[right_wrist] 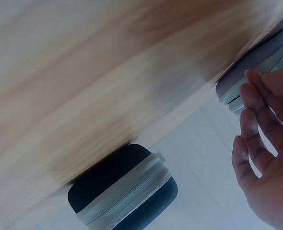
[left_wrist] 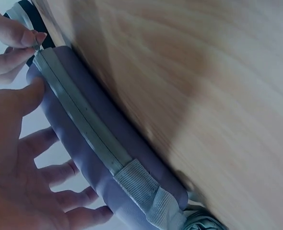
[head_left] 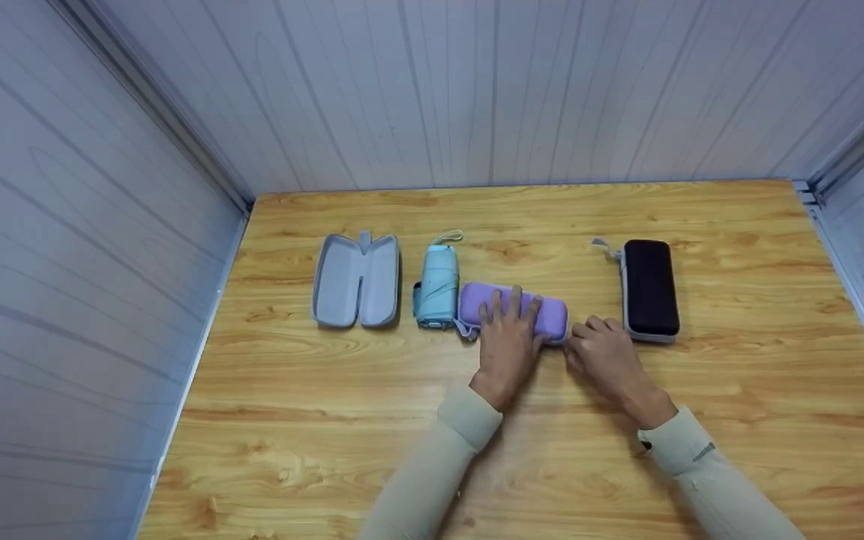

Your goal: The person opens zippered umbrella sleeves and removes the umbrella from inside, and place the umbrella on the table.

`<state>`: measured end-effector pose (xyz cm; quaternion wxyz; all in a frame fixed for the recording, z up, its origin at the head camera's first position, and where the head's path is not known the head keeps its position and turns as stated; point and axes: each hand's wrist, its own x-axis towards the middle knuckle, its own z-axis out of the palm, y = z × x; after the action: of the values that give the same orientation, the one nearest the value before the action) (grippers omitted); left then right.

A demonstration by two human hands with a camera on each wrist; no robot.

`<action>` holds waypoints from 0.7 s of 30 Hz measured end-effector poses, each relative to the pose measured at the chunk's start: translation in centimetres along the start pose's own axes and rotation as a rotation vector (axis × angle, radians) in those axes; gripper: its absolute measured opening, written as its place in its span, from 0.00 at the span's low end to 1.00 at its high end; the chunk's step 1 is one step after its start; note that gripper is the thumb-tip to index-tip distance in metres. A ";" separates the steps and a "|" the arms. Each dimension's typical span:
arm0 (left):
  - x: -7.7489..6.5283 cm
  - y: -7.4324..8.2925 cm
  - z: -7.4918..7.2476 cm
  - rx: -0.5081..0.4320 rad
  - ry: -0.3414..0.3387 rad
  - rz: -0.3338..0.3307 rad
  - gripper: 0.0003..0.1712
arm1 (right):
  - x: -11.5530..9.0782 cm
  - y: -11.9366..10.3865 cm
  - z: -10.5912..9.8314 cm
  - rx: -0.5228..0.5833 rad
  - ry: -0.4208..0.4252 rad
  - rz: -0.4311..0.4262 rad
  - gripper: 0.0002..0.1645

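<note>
A purple zippered case (head_left: pixel 551 318) lies on the table with its grey zipper (left_wrist: pixel 79 108) toward the person. My left hand (head_left: pixel 508 346) presses on its top, fingers spread and fairly straight, thumb against the zippered side. At the right end of that case, my right hand (head_left: pixel 606 357) pinches the small zipper pull (left_wrist: pixel 37 46) between thumb and forefinger. The zipper line looks closed along the side seen in the left wrist view. A grey fabric loop (left_wrist: pixel 137 183) sits at the case's other end.
Left of the purple case lies a light blue folded umbrella (head_left: pixel 439 285) with a wrist cord. Farther left, a grey case (head_left: pixel 379 281) lies spread open. To the right is a black zippered case (head_left: pixel 651 286), close to the right hand. Pale panel walls (head_left: pixel 492 90) border the wooden table.
</note>
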<state>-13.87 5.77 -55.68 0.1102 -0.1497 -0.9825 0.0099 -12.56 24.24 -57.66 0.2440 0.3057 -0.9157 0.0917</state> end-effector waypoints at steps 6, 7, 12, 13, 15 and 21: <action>-0.1 0.4 -0.1 -0.011 -0.017 -0.025 0.33 | 0.1 -0.3 0.1 -0.024 0.007 -0.003 0.07; -0.1 0.4 0.0 -0.013 -0.018 -0.029 0.33 | 0.1 -0.3 0.1 -0.034 0.008 -0.005 0.07; -0.1 0.7 0.1 -0.014 0.001 -0.048 0.34 | 0.1 -0.5 0.2 -0.075 0.022 -0.015 0.09; -0.2 0.8 0.1 -0.010 0.005 -0.050 0.34 | 0.1 -0.5 0.3 -0.079 0.027 -0.017 0.09; -0.2 0.9 0.1 -0.007 0.009 -0.057 0.34 | 0.1 -0.6 0.3 -0.078 0.034 -0.015 0.09; -0.2 1.3 0.1 0.013 0.000 -0.074 0.35 | 0.2 -0.8 0.4 -0.074 0.026 0.002 0.09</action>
<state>-13.30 6.94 -55.93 0.1117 -0.1126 -0.9873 0.0123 -12.32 23.36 -57.88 0.2668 0.2942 -0.9157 0.0621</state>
